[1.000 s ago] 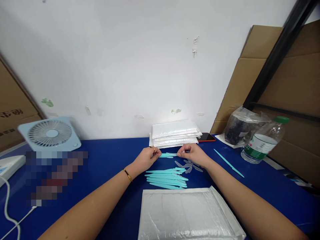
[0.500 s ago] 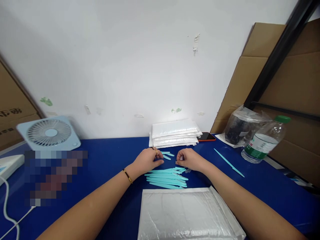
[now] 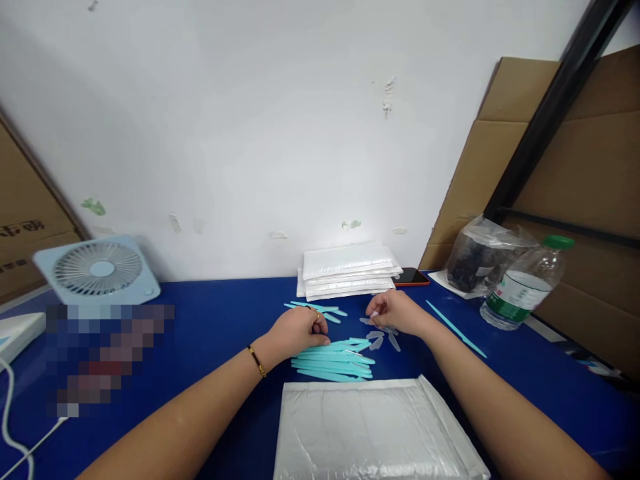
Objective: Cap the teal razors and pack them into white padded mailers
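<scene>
Several turquoise eyebrow razors [image 3: 333, 367] lie side by side in a pile on the blue table. My left hand [image 3: 300, 328] rests over the pile's upper left, fingers curled and thumb down at the top razor, which it seems to pinch. A few loose razors [image 3: 330, 310] lie crossed just behind that hand. On the right, small clear plastic caps [image 3: 376, 341] are scattered. My right hand [image 3: 397, 312] is over them, thumb and fingers closed on what looks like one cap. A silvery bubble mailer [image 3: 360, 427] lies flat in front of the razor pile.
White bubble mailers [image 3: 350, 263] are stacked against the wall, beside a phone [image 3: 413, 277]. A single razor [image 3: 455, 328] lies at right, near a water bottle [image 3: 520, 287] and a bagged dark cup [image 3: 470, 257]. A fan [image 3: 103, 269] and a cable [image 3: 10, 427] are at left.
My right hand has moved right and slightly back, leaving clear caps in view. My left hand has come slightly forward to the razor pile, uncovering more of the loose razors behind.
</scene>
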